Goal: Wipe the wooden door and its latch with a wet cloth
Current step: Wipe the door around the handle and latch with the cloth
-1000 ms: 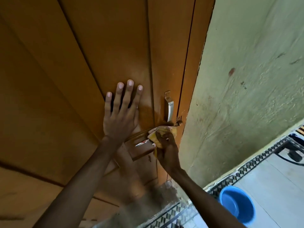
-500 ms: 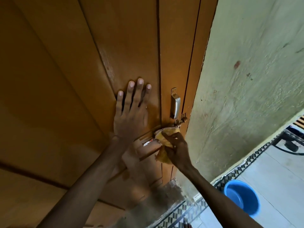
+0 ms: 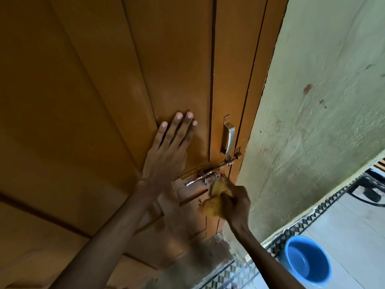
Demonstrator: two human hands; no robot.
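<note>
The orange-brown wooden door point(image 3: 100, 97) fills the left and middle of the view. My left hand point(image 3: 166, 155) lies flat against it, fingers spread, just left of the latch. The metal sliding latch point(image 3: 210, 171) runs diagonally toward the door's right edge, its bolt bare. Just below and right of the latch, my right hand point(image 3: 237, 205) grips a crumpled yellow cloth point(image 3: 216, 197) pressed on the door. A silver pull handle point(image 3: 227, 136) stands upright above the latch.
A rough pale-green wall point(image 3: 316, 113) borders the door on the right. A blue basin point(image 3: 306, 262) sits on the light tiled floor at the lower right, beside a black-and-white patterned tile strip point(image 3: 291, 232). Dark cables and an object lie at the far right edge.
My right hand has slid the cloth down off the latch, so the bolt now shows. My left hand stays flat on the door.
</note>
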